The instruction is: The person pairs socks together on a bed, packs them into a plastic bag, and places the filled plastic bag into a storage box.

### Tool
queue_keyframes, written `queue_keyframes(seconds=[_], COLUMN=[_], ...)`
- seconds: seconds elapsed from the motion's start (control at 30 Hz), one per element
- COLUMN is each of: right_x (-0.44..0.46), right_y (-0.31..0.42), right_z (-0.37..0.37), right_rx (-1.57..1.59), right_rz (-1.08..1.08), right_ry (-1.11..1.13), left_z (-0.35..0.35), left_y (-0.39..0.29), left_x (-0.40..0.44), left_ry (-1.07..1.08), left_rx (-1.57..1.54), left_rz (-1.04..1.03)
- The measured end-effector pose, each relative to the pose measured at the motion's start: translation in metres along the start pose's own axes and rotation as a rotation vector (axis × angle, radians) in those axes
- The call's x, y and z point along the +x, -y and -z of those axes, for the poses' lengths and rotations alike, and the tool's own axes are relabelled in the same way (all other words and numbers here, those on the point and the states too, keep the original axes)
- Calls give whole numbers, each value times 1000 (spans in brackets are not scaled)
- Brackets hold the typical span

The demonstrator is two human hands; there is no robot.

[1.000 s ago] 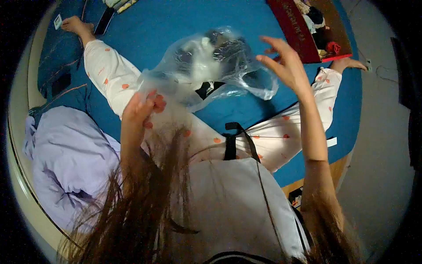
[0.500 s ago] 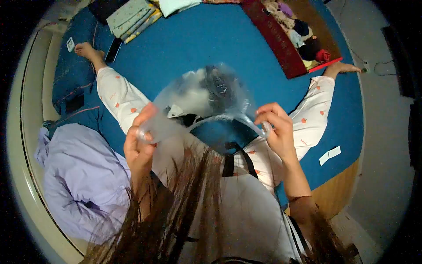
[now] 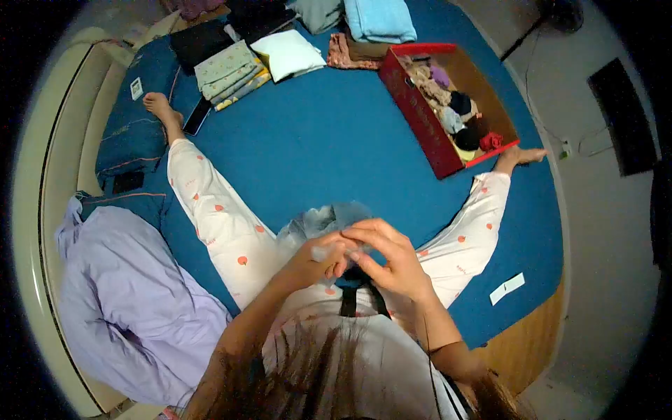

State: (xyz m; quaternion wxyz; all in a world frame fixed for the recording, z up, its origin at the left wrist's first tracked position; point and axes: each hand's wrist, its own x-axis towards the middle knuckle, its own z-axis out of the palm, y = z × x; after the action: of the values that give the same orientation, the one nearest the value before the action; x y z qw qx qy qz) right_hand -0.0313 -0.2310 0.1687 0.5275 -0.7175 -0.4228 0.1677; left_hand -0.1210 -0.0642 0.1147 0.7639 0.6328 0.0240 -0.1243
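Note:
A clear plastic bag (image 3: pixel 323 218) with dark and pale items in it hangs between my legs, its lower part partly hidden by my hands. My left hand (image 3: pixel 316 262) is closed around the gathered mouth of the bag. Pressed against it, my right hand (image 3: pixel 392 259) has bent fingers pinching the bag's edge from the right. What exactly lies inside the bag cannot be made out. Black straps (image 3: pixel 348 301) show just below the hands, at my waist.
A red box (image 3: pixel 427 119) of rolled small garments stands at the right by my foot. Folded cloths (image 3: pixel 227 73), a white folded cloth (image 3: pixel 288 54) and a blue towel (image 3: pixel 380 19) lie at the back. A phone (image 3: pixel 197 115) and lilac fabric (image 3: pixel 133 301) are left; a white slip (image 3: pixel 507 289) is right.
My hands have come together from wide apart, bringing the bag's spread opening into a bunch. The bag sits lower and closer to me. The view has tilted up, showing more of the bed's far end.

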Motion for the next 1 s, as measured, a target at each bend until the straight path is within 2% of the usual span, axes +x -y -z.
queue_keyframes(seconds=[0.03,0.07,0.1,0.17,0.2,0.3,0.33,0.43,0.47,0.57,0.6,0.7,0.83,0.87,0.97,1.0], right_x=[-2,-2,-4,-6,-4,-6,-6,-11,-11,-2,4,13,12,9,7,6], right_y=[-11,-23,-30,-31,-28,-37,-31,-26,-32,-52,-57,-62,-67,-61,-66,-60], right_z=[1,1,-2,-10,-16,-26,-27,-34,-34,-32,-30,-30,-27,-25,-18,-21], right_rx=[86,28,87,10,-83,-218,-220,-157,-151,-202,-148,141,262,558,469,645], right_rz=[-74,25,-6,-89,-57,70,114,68,58,117,151,-129,-401,-403,-421,-390], right_ry=[14,36,59,95,89,102,114,228,245,-61,-69,238,519,432,534,418], left_z=[3,4,1,-5,-7,-4,-3,15,20,24,19,-1,14,15,15,14], left_y=[4,8,12,16,14,30,22,44,47,44,32,-4,-9,-15,-28,-38], left_x=[-1,-2,-4,-7,-7,-7,-8,-6,-8,-8,-12,-19,-14,-15,-11,-11], left_ry=[-22,-38,-60,-98,-95,-242,-341,-365,-364,-70,-6,86,-154,-142,-167,-142], left_rx=[-161,-188,-235,-324,-400,-323,-380,-368,-307,290,483,1002,1035,1001,932,889], left_rz=[42,-15,31,126,144,111,200,3,28,-387,-351,-191,-509,-483,-524,-469])
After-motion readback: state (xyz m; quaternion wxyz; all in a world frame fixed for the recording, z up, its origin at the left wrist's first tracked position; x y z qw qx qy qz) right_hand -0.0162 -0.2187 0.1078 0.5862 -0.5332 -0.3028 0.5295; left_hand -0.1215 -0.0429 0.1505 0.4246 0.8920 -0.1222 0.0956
